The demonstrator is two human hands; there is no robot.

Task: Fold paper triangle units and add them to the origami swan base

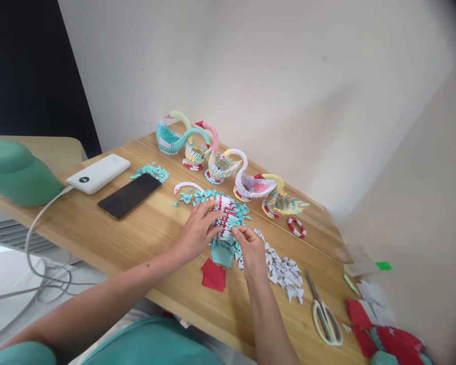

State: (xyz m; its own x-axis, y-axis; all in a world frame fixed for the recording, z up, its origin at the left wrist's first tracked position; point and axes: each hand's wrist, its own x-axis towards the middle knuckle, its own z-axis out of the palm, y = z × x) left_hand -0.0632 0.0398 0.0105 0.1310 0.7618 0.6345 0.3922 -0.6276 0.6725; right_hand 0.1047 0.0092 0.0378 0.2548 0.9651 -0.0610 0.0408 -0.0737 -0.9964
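Note:
A ring-like model of folded paper pieces in red, white and turquoise (pixel 228 219) is held between my hands over the table. My left hand (pixel 198 228) has its curled fingers around the model's left side and top. On the right side, my right hand (pixel 252 249) pinches the model's edge between thumb and fingertips; any single piece there is too small to make out. Loose turquoise paper pieces (pixel 213 193) lie around and behind the model. White folded triangles (pixel 284 272) are heaped right of my right hand. A curved white paper neck (pixel 190 184) lies behind my left hand.
Finished paper swans (pixel 256 186) line the back against the wall, beside a red-and-white ring (pixel 297 227). Scissors (pixel 327 317) lie at right, red paper squares (pixel 213 275) near the front. A phone (pixel 130 195), a cabled power bank (pixel 99 174) and a green bottle (pixel 19 175) stand left.

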